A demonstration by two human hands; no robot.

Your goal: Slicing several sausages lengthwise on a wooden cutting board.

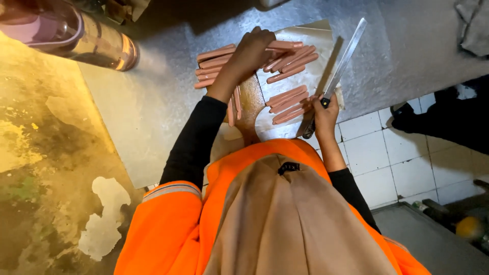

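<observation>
Head view from above: a person in an orange vest and black sleeves leans over a grey metal table [153,102]. Pink sausages [288,61], smooth, slender and all alike, lie in groups on a pale sheet [316,40] and a wooden board [250,102] near the table's edge closest to the person. Most lie with their long axes running roughly left to right, tilted a little upward at the right; a few beside the left forearm lie nearly upright in the picture. The left hand [250,51] rests on the upper group, its fingers spread flat over the sausages, not clenched round any one. The right hand [326,114] has its fingers closed round the dark handle of a long knife [346,56], whose bright blade points up and to the right, away from the person, past the sheet's right edge. At the table's far left corner stands a shiny metal pot [102,43] with a purple bowl [46,25] in it.
</observation>
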